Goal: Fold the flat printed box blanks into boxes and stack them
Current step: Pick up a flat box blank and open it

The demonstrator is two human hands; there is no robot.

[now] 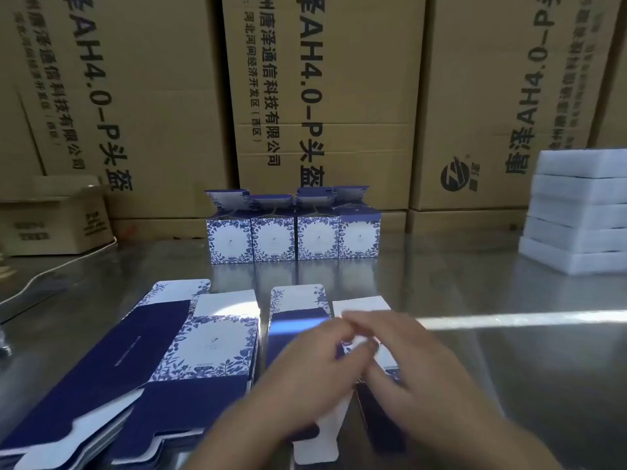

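Left hand (302,364) and right hand (420,364) meet over 1 flat blank (296,321), curled fingers pinching its printed panel (blur hides the exact grip). It lies on the steel table (515,361) beside the blank stack (210,344); 4 folded boxes (293,239) stand behind.

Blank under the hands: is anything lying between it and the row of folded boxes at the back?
Nothing visible. Only bare table separates the blank from the row of folded boxes. The pile of flat blanks lies left, the foam stack far right.
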